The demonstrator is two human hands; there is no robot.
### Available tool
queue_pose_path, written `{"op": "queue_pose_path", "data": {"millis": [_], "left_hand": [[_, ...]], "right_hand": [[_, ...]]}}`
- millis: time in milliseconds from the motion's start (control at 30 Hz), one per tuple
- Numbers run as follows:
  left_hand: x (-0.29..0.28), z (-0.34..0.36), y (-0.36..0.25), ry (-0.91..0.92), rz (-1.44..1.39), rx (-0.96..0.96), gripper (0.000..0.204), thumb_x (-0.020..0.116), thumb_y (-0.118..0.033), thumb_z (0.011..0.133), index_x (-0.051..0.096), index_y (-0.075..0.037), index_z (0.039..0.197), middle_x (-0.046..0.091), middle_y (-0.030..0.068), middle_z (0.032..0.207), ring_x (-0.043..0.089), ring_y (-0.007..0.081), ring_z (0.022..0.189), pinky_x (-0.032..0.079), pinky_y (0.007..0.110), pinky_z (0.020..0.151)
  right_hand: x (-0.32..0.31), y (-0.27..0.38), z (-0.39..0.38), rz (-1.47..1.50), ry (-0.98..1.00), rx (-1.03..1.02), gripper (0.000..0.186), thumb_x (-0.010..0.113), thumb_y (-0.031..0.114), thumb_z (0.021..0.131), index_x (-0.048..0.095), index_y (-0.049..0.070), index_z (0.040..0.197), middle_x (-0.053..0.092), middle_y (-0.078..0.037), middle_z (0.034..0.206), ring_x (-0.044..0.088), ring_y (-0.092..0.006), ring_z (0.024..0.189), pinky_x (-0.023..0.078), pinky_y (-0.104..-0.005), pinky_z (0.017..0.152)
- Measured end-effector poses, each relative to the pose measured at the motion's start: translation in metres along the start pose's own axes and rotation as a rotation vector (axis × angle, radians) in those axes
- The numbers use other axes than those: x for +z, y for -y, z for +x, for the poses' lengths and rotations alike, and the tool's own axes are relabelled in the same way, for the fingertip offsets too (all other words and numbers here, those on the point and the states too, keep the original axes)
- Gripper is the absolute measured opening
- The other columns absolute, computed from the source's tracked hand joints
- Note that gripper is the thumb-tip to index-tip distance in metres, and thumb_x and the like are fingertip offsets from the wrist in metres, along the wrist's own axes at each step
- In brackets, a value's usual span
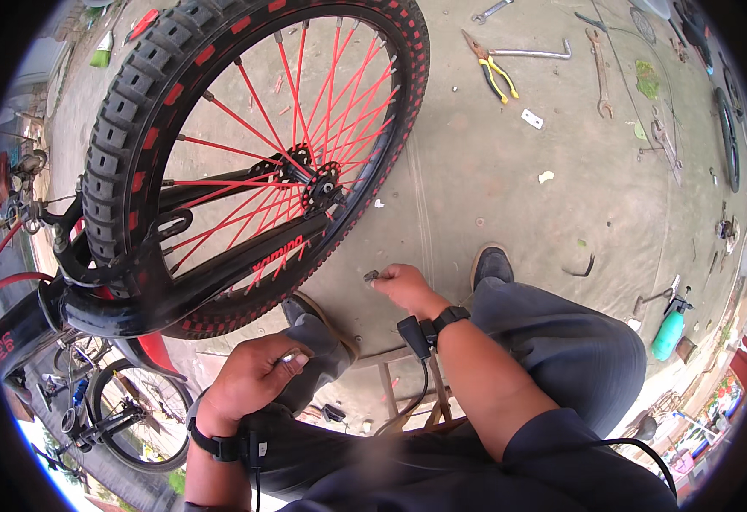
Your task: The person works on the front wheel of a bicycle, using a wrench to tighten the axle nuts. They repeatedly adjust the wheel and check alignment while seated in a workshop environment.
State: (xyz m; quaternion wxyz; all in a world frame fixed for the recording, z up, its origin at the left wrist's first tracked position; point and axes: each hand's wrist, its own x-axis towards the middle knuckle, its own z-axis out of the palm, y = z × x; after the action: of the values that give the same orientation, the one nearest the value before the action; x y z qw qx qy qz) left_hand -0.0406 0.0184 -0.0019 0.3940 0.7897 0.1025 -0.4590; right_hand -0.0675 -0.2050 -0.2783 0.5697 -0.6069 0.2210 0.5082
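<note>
right hand (408, 288): fingertips narrow, pinching a small dark metal part (371, 276) just right of the wheel (134, 111); left hand (258, 375): fingers curled, thumb over a small silvery piece (292, 356), kind unclear; right forearm angles far-left, left forearm points far, hand turned inward; red lettering (278, 253) on black fork leg (211, 275); more red characters (4, 344) on the frame at left
</note>
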Motion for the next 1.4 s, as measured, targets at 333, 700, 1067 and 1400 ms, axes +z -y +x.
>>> {"op": "queue_pose_path", "data": {"millis": [333,700,1067,1400], "left_hand": [[0.023,-0.029,0.006,-0.370,-0.060,0.122,0.016,0.066,-0.012,0.096,0.069,0.002,0.104,0.068,0.0099,0.086,0.062,0.0147,0.078,0.051,0.029,0.073],[0.025,-0.038,-0.005,-0.309,-0.508,0.069,0.019,0.069,-0.014,0.096,0.061,0.001,0.105,0.063,0.0022,0.085,0.049,0.0044,0.060,0.042,0.021,0.054],[0.017,-0.031,0.006,-0.361,-0.676,0.153,0.009,0.063,-0.009,0.098,0.056,-0.003,0.095,0.066,0.0048,0.087,0.051,0.0051,0.060,0.043,0.021,0.056],[0.012,-0.033,0.000,-0.384,-0.671,0.124,0.011,0.064,-0.009,0.097,0.055,-0.003,0.093,0.065,0.0039,0.084,0.050,0.0046,0.058,0.042,0.021,0.055]], "right_hand": [[0.004,0.096,-0.099,-0.022,0.236,-0.483,0.025,0.075,0.026,0.087,0.069,0.003,0.096,0.061,0.002,0.076,0.051,-0.0080,0.069,0.044,-0.0285,0.062],[0.033,0.162,-0.158,-0.546,0.263,-0.992,0.020,0.074,0.024,0.078,0.070,0.007,0.087,0.058,-0.008,0.062,0.054,-0.0198,0.055,0.040,-0.0352,0.052],[-0.030,0.200,-0.076,0.025,-0.163,-0.663,0.015,0.070,0.017,0.087,0.071,0.001,0.090,0.062,-0.001,0.068,0.055,-0.0081,0.064,0.045,-0.0276,0.059],[-0.040,0.262,-0.050,-0.721,-0.192,-0.548,0.038,0.072,0.036,0.079,0.074,-0.001,0.090,0.071,-0.020,0.083,0.069,-0.0374,0.082,0.053,-0.0421,0.076]]}}
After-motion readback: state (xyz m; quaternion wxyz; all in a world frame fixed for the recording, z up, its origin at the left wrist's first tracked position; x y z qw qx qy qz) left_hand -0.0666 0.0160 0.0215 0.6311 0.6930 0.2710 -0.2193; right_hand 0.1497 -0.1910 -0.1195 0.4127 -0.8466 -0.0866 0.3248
